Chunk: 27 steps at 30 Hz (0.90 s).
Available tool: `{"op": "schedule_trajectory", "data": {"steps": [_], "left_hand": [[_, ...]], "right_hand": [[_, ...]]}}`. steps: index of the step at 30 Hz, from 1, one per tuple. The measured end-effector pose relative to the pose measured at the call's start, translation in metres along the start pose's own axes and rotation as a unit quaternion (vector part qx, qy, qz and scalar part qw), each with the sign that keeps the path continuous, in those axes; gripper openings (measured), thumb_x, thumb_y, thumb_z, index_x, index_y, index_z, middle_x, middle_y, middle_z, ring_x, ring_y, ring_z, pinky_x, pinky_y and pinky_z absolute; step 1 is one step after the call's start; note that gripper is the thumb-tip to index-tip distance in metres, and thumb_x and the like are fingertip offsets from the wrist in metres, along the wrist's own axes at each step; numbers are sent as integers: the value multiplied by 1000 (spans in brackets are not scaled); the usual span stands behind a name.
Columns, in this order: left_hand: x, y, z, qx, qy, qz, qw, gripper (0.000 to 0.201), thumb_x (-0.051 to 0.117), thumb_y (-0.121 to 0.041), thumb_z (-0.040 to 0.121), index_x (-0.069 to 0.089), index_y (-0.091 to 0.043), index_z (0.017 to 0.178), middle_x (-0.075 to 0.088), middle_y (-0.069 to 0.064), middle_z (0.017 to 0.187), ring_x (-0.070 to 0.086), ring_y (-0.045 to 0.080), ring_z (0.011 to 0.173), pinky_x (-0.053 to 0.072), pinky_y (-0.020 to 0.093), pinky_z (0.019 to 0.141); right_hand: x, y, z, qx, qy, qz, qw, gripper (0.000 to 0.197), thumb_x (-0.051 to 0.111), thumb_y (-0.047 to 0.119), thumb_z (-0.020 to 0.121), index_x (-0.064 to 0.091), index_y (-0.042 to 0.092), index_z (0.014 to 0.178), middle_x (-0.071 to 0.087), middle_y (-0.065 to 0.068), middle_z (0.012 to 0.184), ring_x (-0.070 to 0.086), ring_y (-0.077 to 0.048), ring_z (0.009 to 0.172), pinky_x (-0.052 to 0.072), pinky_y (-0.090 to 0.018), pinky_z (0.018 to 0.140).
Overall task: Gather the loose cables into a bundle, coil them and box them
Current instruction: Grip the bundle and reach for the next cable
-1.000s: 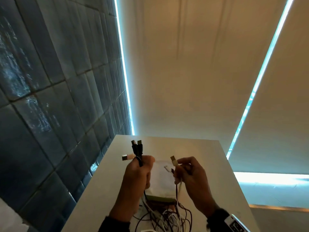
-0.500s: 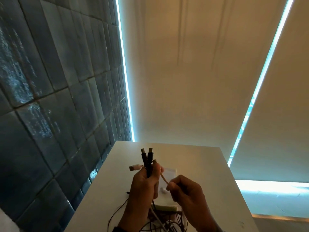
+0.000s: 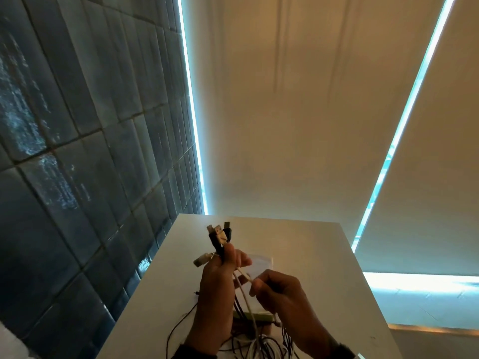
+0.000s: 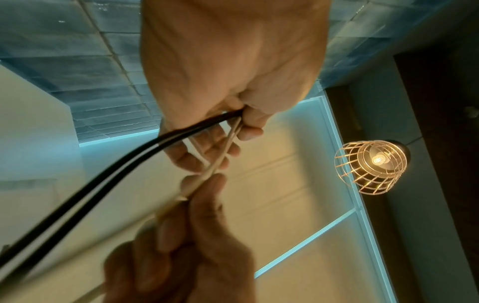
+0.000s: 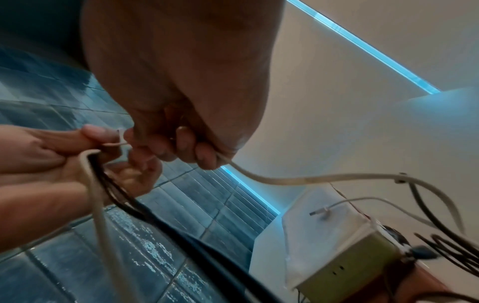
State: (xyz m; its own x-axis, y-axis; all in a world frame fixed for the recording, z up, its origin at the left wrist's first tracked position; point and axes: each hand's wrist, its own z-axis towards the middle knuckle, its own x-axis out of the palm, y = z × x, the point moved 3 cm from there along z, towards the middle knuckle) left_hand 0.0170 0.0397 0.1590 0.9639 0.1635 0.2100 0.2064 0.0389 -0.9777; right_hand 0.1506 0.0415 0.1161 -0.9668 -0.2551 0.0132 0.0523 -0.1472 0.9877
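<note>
Left hand [image 3: 217, 288] grips a bunch of cable ends [image 3: 220, 235] upright; right hand [image 3: 280, 294] pinches a white cable [image 3: 243, 275] beside it. Gathering's underway, I'd say: loose cables [image 3: 256, 345] sprawl at the table's [image 3: 324, 255] near edge, nothing coiled, box [image 5: 344, 264] empty-looking.

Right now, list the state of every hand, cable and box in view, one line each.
Left hand: raised, gripping the gathered plug ends.
Right hand: pinching the thin white cable.
Black cables: held in the left hand, plugs upright.
Thin white cable: stretched between both hands.
Loose tangled cables: lying on the white table, not coiled.
Small white-lidded box: on the table, lid on.
Cage pendant lamp: lit.
</note>
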Motion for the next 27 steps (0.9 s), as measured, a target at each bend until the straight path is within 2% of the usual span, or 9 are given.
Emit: {"op": "schedule_trajectory", "data": {"steps": [2, 4, 6, 8, 11, 13, 18, 23, 27], "left_hand": [[2, -6, -1, -9, 12, -85, 996, 40, 42, -41, 92, 48, -8, 70, 50, 6, 56, 56, 23, 57, 49, 41, 70], [2, -12, -1, -6, 10, -127, 992, 39, 42, -40, 93, 44, -11, 66, 32, 0, 51, 32, 14, 45, 36, 32, 54], [1, -16, -2, 8, 5, -134, 991, 40, 41, -39, 94, 43, -12, 64, 26, -3, 51, 20, 11, 45, 19, 31, 50], [-2, -20, -2, 21, 1, -132, 991, 41, 41, -39, 94, 43, -12, 64, 24, -2, 51, 17, 11, 46, 13, 33, 50], [-7, -27, -2, 31, 0, -139, 990, 41, 41, -39, 94, 43, -12, 64, 19, 1, 55, 14, 14, 48, 11, 36, 51], [-8, -32, -1, 38, 3, -152, 988, 40, 42, -39, 93, 42, -11, 64, 13, 5, 59, 10, 16, 50, 11, 35, 50], [-10, -45, -3, 62, 11, -184, 981, 39, 44, -37, 91, 47, -13, 60, 19, -1, 52, 15, 10, 44, 14, 29, 45], [-11, -58, 1, 78, 29, -199, 976, 40, 43, -36, 92, 46, -14, 59, 19, -4, 50, 14, 9, 42, 14, 26, 42], [-14, -67, -2, 97, 31, -184, 978, 39, 43, -40, 91, 47, -15, 60, 14, 1, 54, 12, 12, 47, 16, 27, 44]], "right_hand": [[-2, -13, -1, 30, 3, 4, 1000, 27, 66, 31, 86, 70, 10, 71, 45, 0, 55, 37, -10, 52, 31, -18, 52], [-3, -25, -3, 56, -1, 2, 998, 27, 68, 37, 81, 70, 13, 69, 44, 1, 54, 35, -12, 53, 30, -21, 52], [-3, -35, -3, 72, 3, -7, 997, 25, 68, 35, 83, 70, 16, 67, 47, 1, 56, 39, -15, 55, 33, -26, 55], [-4, -43, -4, 82, 7, -11, 997, 25, 69, 28, 88, 70, 17, 65, 50, 0, 57, 43, -16, 56, 35, -25, 55], [-10, -59, -7, 102, 0, -8, 995, 28, 65, 16, 92, 69, 17, 63, 53, 0, 56, 45, -11, 53, 36, -18, 52], [-13, -68, -8, 109, 3, -7, 994, 29, 63, 12, 93, 69, 16, 64, 55, -1, 58, 49, -12, 56, 40, -19, 55], [-12, -78, -8, 110, 16, -12, 994, 26, 66, 16, 89, 69, 17, 63, 57, 5, 56, 51, -6, 55, 42, -20, 58], [-21, -99, -12, 125, -25, -44, 991, 23, 67, 27, 79, 69, 22, 56, 59, 6, 55, 50, -2, 55, 39, -18, 57], [-34, -110, -16, 125, -46, -74, 988, 30, 67, 17, 82, 65, 21, 53, 53, 8, 46, 47, 0, 49, 37, -19, 55]]}}
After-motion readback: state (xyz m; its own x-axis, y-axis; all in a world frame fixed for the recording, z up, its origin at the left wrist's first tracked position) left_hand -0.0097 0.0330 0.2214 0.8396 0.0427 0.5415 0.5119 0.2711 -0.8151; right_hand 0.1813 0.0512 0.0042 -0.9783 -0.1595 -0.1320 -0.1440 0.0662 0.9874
